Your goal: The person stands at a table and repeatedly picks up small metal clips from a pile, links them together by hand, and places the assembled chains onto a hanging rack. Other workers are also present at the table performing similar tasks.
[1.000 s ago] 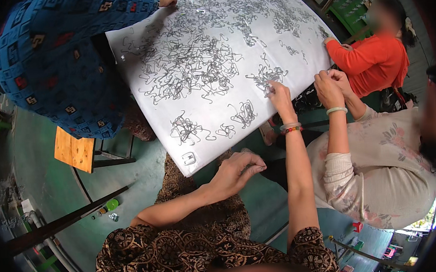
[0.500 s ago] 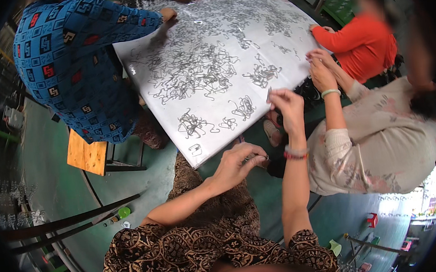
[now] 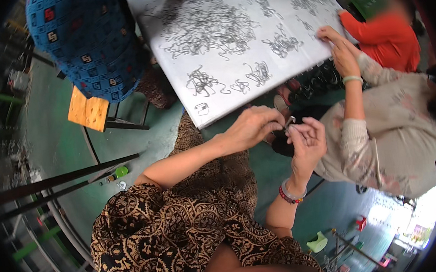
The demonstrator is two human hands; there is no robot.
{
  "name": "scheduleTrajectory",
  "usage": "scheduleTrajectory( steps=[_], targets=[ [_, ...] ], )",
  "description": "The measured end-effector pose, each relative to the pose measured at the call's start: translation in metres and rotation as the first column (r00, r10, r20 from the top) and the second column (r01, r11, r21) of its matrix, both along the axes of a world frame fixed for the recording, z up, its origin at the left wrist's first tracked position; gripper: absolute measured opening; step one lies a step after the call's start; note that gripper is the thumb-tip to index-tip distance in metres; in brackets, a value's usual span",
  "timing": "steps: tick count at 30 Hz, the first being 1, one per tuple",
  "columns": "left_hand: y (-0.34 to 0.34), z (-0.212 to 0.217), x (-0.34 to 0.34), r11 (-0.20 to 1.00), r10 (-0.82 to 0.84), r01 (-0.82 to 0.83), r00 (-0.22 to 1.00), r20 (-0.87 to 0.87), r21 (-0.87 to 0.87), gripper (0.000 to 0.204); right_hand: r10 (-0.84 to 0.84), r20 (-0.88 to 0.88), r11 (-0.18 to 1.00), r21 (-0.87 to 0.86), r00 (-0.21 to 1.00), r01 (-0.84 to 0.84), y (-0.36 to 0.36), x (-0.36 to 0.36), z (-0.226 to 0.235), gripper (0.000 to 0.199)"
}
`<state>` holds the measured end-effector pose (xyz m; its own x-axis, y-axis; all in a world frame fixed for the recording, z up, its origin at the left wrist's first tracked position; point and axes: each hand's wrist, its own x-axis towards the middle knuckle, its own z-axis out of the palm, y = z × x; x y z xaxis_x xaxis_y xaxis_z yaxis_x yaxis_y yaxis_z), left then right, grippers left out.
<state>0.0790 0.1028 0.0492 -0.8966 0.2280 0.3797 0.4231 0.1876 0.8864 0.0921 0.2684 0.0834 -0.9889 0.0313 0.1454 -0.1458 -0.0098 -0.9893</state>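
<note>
My left hand (image 3: 255, 128) is closed in a pinch, its fingertips beside a small bent metal wire piece (image 3: 291, 121). My right hand (image 3: 308, 142) pinches at that same piece with thumb and forefinger, the other fingers curled; a beaded bracelet circles the wrist. Both hands meet in the air beyond the near edge of a white-topped table (image 3: 234, 70). Fingers partly hide the piece, and whether the left hand holds a second one cannot be made out. On the table lie small heaps of bent wire pieces (image 3: 204, 81) and one apart near the corner.
A person in a blue patterned top (image 3: 85, 49) stands at the table's left. At the right sit a person in a pale floral top (image 3: 379, 124) and one in red (image 3: 385, 36). A wooden stool (image 3: 88, 108) and dark metal bars (image 3: 74, 176) are at left.
My right hand has come down from above the table edge to meet my left hand, which has moved up and right. The view has shifted, so the table sits higher in the picture.
</note>
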Motion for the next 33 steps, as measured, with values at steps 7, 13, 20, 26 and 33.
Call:
scheduleTrajectory(
  steps=[7, 13, 20, 26, 33],
  targets=[
    [-0.015, -0.001, -0.002, 0.985, -0.033, -0.007, 0.974, 0.224, 0.175, 0.024, -0.011, -0.014, 0.994, -0.106, 1.0, 0.009, -0.009, 0.001, -0.001, 0.028],
    [-0.101, -0.046, -0.1, 0.761, 0.401, -0.411, 0.906, -0.134, -0.501, 0.018, -0.014, 0.004, 0.997, -0.075, 1.0, 0.014, -0.003, -0.008, -0.004, 0.027],
    [-0.117, -0.066, -0.125, 0.34, 0.205, -0.324, 0.942, -0.266, -0.883, 0.016, 0.01, -0.031, 0.996, -0.083, 0.999, -0.013, -0.004, -0.006, 0.0, 0.026],
    [-0.084, -0.012, -0.072, 0.94, 0.287, -0.253, 0.949, 0.127, -0.23, 0.012, -0.015, -0.077, 0.994, -0.107, 0.997, 0.006, -0.008, 0.002, -0.013, 0.027],
    [-0.016, 0.026, -0.005, 0.906, -0.202, 0.046, 0.921, 0.334, 0.42, 0.01, -0.082, -0.083, 0.982, -0.178, 0.993, 0.066, -0.019, -0.002, -0.035, 0.028]
  ],
)
